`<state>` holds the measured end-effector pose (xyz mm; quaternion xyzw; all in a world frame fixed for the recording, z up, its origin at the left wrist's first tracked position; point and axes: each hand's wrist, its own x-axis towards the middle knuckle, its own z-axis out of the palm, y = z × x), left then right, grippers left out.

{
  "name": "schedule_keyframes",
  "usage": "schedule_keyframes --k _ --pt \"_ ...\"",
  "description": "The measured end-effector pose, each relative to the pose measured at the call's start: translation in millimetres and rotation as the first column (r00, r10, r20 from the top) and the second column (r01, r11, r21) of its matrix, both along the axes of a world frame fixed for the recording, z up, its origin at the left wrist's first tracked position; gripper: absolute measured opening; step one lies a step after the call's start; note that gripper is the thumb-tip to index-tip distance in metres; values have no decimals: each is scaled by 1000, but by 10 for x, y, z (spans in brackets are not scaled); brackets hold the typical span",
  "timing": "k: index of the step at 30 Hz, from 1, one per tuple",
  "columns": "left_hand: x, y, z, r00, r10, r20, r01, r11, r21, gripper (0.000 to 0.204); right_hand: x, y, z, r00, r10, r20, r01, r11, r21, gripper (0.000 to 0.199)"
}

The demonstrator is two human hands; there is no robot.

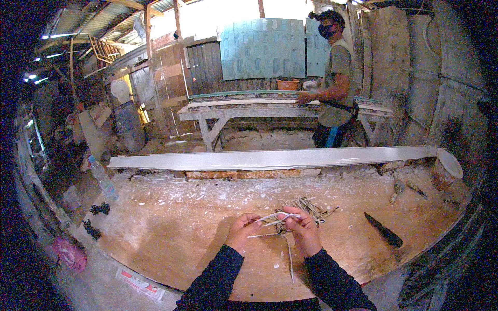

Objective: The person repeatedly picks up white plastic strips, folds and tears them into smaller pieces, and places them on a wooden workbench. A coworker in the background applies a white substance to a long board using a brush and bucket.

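Observation:
Above the middle of a plywood tabletop (pixel 171 228), my left hand (pixel 242 233) is closed in a pinch on one end of a thin white strip (pixel 267 216). My right hand (pixel 305 230) grips the same strip farther along, its fingers folded over it. Another thin piece (pixel 290 259) hangs or lies below the right hand; whether it belongs to the held strip I cannot tell. Just behind the right hand is a tangled bundle of pale and dark cords (pixel 310 208). A dark-bladed knife (pixel 383 229) lies farther right.
A long white moulding (pixel 270 158) lies along the table's far edge, beside a white-topped tub (pixel 448 166). Small tools (pixel 398 191) lie right; a plastic bottle (pixel 104 179) and black clumps (pixel 92 229) are left. A masked person (pixel 337 78) stands at a workbench (pixel 233 106) beyond.

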<state>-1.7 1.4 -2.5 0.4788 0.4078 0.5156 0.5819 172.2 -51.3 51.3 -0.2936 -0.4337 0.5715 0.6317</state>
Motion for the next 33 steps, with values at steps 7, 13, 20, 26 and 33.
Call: schedule_keyframes --k 7,13,20,26,33 --pt "-81 109 -142 997 43 66 -42 999 -24 11 -12 69 -193 967 102 233 -135 982 131 25" --pt "-48 75 -68 994 56 99 -59 998 24 18 55 90 -202 904 87 419 -167 973 159 12" --pt "-31 -89 201 994 -26 102 28 1000 -13 39 -14 202 -301 939 -36 341 -11 991 135 35" --pt "-1 -35 111 935 -348 -77 356 908 222 52 -68 304 -496 798 -307 519 208 948 241 46" --pt "63 -178 82 745 -662 75 654 749 110 55 -52 301 -455 808 -355 469 310 935 174 31"
